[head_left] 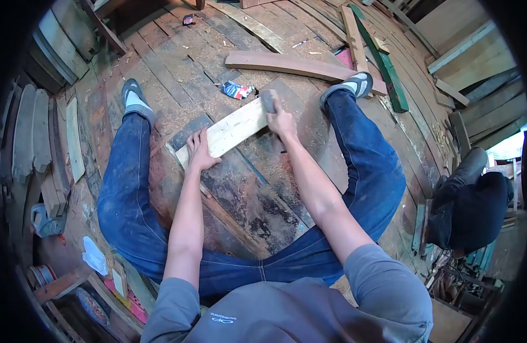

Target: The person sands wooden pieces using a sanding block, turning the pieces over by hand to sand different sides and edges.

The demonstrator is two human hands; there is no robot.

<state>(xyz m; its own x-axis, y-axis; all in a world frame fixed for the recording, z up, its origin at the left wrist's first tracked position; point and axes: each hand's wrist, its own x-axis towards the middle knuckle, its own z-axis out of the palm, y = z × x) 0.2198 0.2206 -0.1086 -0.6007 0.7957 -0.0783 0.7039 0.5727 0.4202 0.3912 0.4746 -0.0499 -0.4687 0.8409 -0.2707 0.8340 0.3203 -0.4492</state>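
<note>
A pale wooden board (236,127) lies slanted on the floor between my spread legs. My left hand (199,151) holds its near-left end, fingers over the top face and thumb along the near edge. At the board's far-right end my right hand (281,121) is closed around a small grey-brown sanding block (268,101). The block rests against the board; its underside is hidden. Beneath the board are darker, stained planks (240,194). A blue, white and red packet (237,90) lies just beyond the board.
A long curved brown timber (292,64) lies ahead, near my right shoe (357,84). Beyond it is a green beam (383,68). Stacked slats (32,131) and a grey-blue jug (47,220) stand at left. Another person (475,206) sits at right. Shavings litter the plank floor.
</note>
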